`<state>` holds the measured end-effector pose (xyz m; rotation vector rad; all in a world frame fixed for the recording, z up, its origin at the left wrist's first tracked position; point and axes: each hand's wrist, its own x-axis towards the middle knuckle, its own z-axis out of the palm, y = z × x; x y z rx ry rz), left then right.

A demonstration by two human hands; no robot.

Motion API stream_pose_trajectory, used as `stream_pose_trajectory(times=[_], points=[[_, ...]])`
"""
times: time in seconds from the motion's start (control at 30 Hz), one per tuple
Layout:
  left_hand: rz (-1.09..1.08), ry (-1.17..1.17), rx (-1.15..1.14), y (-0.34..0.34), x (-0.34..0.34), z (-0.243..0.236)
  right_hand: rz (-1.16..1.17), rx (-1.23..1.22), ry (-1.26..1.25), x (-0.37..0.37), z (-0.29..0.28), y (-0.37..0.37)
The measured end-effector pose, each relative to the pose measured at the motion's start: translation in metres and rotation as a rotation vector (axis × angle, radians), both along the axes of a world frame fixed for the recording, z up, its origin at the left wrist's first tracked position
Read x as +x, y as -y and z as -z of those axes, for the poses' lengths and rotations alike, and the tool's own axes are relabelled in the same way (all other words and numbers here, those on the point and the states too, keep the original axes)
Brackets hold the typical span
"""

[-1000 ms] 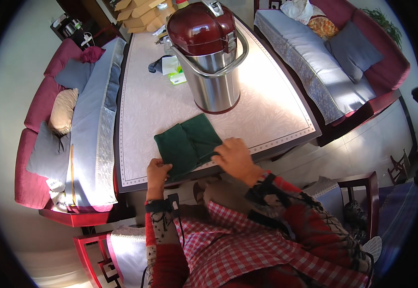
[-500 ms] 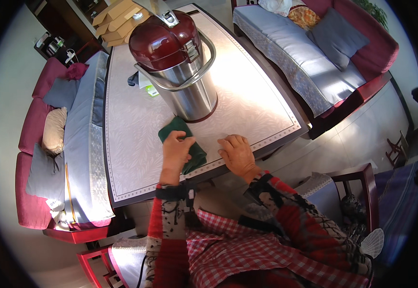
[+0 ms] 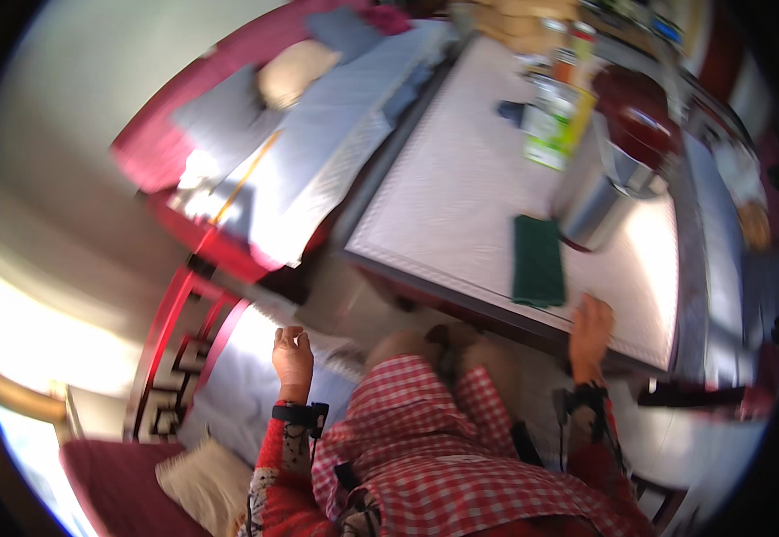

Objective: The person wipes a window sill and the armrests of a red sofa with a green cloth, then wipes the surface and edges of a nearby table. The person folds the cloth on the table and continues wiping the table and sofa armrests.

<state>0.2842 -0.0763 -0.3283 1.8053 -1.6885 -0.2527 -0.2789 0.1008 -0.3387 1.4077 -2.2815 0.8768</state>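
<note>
Beside the stainless airpot [image 3: 593, 206] with its dark-red lid lies a green cloth [image 3: 537, 259], folded into a narrow rectangle on the pale table [image 3: 425, 206]. My right hand [image 3: 592, 318] rests at the table's near edge, just right of the cloth, fingers apart and holding nothing visible. Away from the table, my left hand [image 3: 293, 353] hangs above a cushioned chair [image 3: 228, 376], fingers curled in, with nothing visible in them. The view is blurred by motion.
A long sofa [image 3: 336, 134] with cushions runs along the table's left side, and another [image 3: 711, 242] along the right. Packets [image 3: 546, 121], bottles [image 3: 565, 67] and cardboard [image 3: 515, 18] crowd the far end. A wooden chair back [image 3: 161, 340] stands at the left.
My head has swung left, shifting the scene rightward. The green cloth went from broad to narrowly folded. My left hand has left it and moved off the table; my right hand has released it.
</note>
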Motion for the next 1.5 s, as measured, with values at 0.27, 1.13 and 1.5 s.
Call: stream_pose_trajectory(times=[0.27,1.13,1.5], points=[[-0.460,0.234,0.151,-0.071,0.171,0.067,-0.248,0.045,-0.032,0.043,-0.039,0.084],[0.379,0.408,0.352,0.015,0.185,0.124,0.173,0.351,0.071,0.078,-0.025,0.180],[0.565,0.317,0.175,0.023,0.191,0.159,0.494,0.284,-0.044,0.100,-0.008,0.180]])
